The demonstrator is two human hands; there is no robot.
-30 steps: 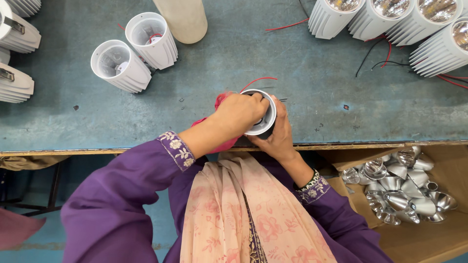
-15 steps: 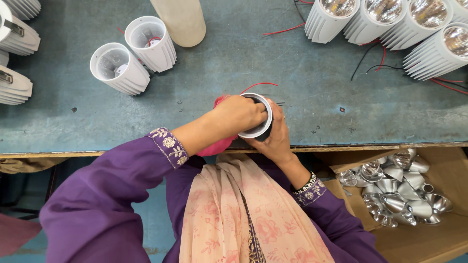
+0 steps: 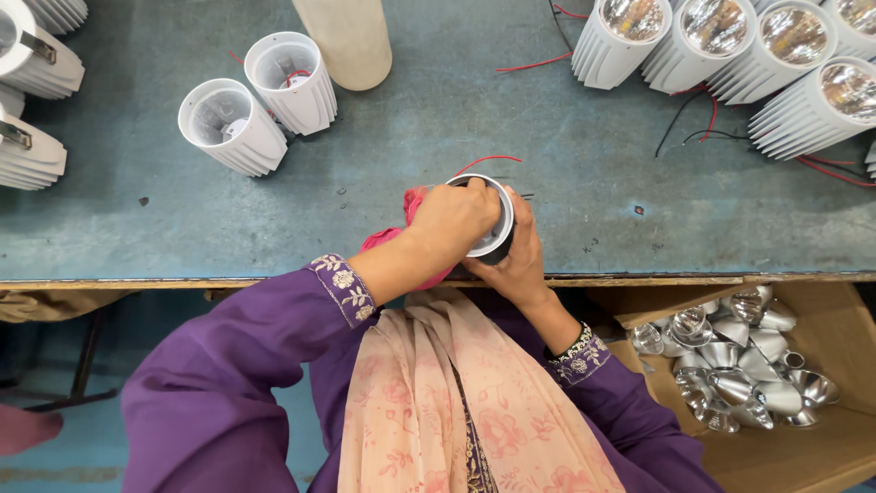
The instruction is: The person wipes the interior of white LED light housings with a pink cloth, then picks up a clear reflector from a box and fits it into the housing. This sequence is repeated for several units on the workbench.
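From the head view, your left hand (image 3: 456,219) lies over the open mouth of a white housing (image 3: 494,239) at the near table (image 3: 383,183) edge, fingers curled down into it. A pink cloth (image 3: 406,239) is bunched under that palm, at about nine o'clock from the housing. Your right hand (image 3: 522,260) wraps the housing's side from five o'clock, clenched firmly around it. A red wire (image 3: 488,161) loops out at twelve o'clock.

The housing looks like rigid finned metal or plastic, light enough for one hand; hold it around the ribbed wall, as you do, for the ribs give purchase. The wire is thin and likely snags, so keep your fingers off it. The cloth is soft and bunches easily.

At ten o'clock two empty housings (image 3: 260,100) stand mouth-up beside a beige bottle (image 3: 347,36). At two o'clock a row of finished lamps (image 3: 730,46) lies with wires trailing. At four o'clock, below the table edge, a box (image 3: 821,456) holds shiny reflectors (image 3: 739,361).
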